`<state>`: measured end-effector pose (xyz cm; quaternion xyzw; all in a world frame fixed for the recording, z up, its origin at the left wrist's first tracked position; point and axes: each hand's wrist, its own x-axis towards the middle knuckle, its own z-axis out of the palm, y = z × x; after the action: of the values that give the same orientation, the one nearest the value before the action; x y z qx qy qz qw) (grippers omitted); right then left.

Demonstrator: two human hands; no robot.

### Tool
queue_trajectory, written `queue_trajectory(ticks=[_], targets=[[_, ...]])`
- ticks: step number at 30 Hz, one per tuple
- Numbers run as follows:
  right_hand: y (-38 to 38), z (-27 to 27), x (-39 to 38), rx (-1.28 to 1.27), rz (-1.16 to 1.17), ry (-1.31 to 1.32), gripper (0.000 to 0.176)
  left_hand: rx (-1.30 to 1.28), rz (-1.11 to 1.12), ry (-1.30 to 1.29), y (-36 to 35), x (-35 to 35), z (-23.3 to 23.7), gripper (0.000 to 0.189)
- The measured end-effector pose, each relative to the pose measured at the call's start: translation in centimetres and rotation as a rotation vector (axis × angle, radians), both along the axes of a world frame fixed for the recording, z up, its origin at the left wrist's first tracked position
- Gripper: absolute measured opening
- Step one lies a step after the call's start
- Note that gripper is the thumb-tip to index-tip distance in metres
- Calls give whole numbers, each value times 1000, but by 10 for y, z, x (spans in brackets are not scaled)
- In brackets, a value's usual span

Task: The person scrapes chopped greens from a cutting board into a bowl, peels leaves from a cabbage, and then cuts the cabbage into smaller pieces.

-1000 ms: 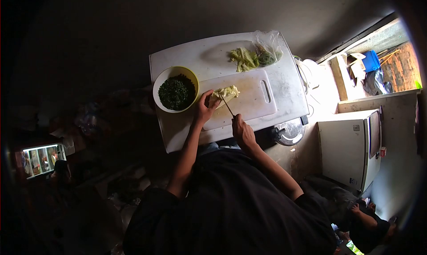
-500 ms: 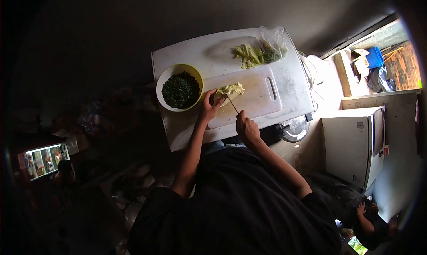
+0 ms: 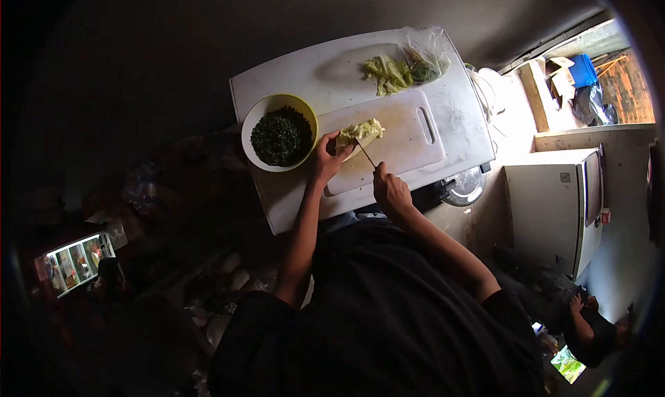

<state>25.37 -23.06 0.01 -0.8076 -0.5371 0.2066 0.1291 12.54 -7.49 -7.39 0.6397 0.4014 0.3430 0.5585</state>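
On a white cutting board (image 3: 398,151) lies a pale green cabbage piece (image 3: 361,130), its right end in cut shreds. My left hand (image 3: 329,155) grips the cabbage at its left end, fingers curled over it. A knife (image 3: 365,152) is in my right hand (image 3: 392,191), which is closed round the handle. The blade slants up and left, its tip at the cabbage. Left of the board stands a white bowl (image 3: 247,137) with a yellow-green inner rim, holding chopped dark greens (image 3: 280,137).
Loose leaves (image 3: 388,75) and a clear plastic bag (image 3: 428,58) with greens lie at the back of the white table (image 3: 312,65). A white fridge (image 3: 544,206) stands to the right. Another person's arm (image 3: 583,324) shows at lower right, and a lit display case (image 3: 76,262) at lower left.
The view has shifted slightly, so the table sits a little higher. My left hand keeps its hold on the cabbage, and the knife stays at it with little visible movement.
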Motion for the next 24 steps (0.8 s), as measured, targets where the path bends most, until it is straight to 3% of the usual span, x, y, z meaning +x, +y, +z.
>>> queue_trajectory(ticks=[6, 21, 24], targets=[[0, 4, -5, 3, 43, -81, 20, -181, -35, 31, -2, -1, 19, 59], [18, 12, 3, -165, 35, 28, 19, -144, 100, 91, -7, 1, -3, 65], [21, -12, 8, -45, 70, 6, 21, -82, 92, 95, -5, 2, -9, 65]])
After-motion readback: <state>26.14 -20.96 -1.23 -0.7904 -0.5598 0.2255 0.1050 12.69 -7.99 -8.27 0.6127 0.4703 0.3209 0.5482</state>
